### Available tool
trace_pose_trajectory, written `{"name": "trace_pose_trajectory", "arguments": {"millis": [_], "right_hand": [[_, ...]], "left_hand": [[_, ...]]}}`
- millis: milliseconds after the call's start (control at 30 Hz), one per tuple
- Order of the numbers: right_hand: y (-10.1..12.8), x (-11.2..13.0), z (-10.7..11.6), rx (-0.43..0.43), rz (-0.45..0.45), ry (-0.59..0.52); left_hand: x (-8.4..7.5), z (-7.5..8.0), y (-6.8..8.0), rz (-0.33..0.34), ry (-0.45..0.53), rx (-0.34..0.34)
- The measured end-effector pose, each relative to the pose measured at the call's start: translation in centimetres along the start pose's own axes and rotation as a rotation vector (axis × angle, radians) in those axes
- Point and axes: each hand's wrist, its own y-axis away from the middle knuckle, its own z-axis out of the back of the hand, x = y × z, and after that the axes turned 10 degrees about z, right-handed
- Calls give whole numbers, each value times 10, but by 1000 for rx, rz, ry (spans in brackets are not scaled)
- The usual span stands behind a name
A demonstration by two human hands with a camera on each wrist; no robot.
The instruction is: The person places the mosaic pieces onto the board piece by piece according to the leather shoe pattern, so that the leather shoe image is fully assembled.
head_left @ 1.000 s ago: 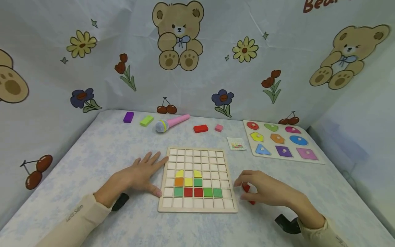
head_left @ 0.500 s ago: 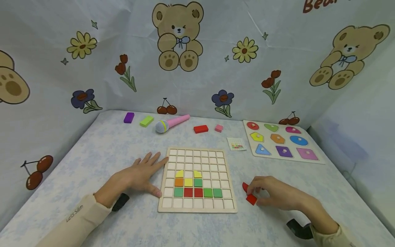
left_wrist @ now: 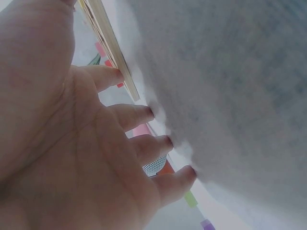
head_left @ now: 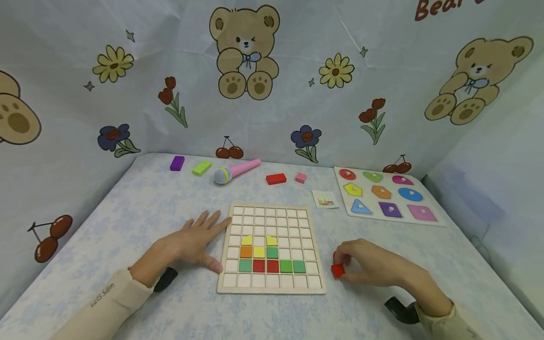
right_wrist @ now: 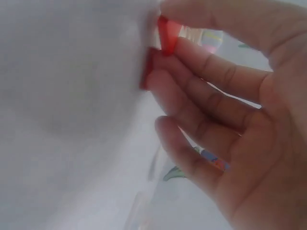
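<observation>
Right hand [head_left: 374,267] pinches a red tile [head_left: 337,270] at its fingertips; left hand [head_left: 187,243] lies flat, fingers spread, touching the grid board [head_left: 272,288]

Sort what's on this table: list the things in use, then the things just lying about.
In use: grid board, red tiles under the right hand, left hand steadying the board, pattern card.
Lying about: microphone, four loose blocks, shape puzzle.

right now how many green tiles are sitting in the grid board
4. On the grid board: one green tile in the middle row beside the yellow, and three in the row below: left end, then two at the right.
</observation>
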Motion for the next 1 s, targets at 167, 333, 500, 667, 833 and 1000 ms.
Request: {"name": "trace_pose_trajectory", "arguments": {"millis": [167,333,500,667,833,1000], "right_hand": [[-16,8,3,-48,71,21],[-34,20,4,-72,134,41],[-53,31,2,-76,170,64],[-69,38,-4,-54,193,75],[-78,43,-7,-34,198,97],[-83,46,-8,-26,211,118]], "left_hand": [[1,-1,0,-3,17,-3],[1,-1,0,-3,21,-4],[1,-1,1,-3,15,1],[1,-2,-1,3,12,3],[2,-3,-3,13,0,5],[3,-2,-3,11,5,0]]}}
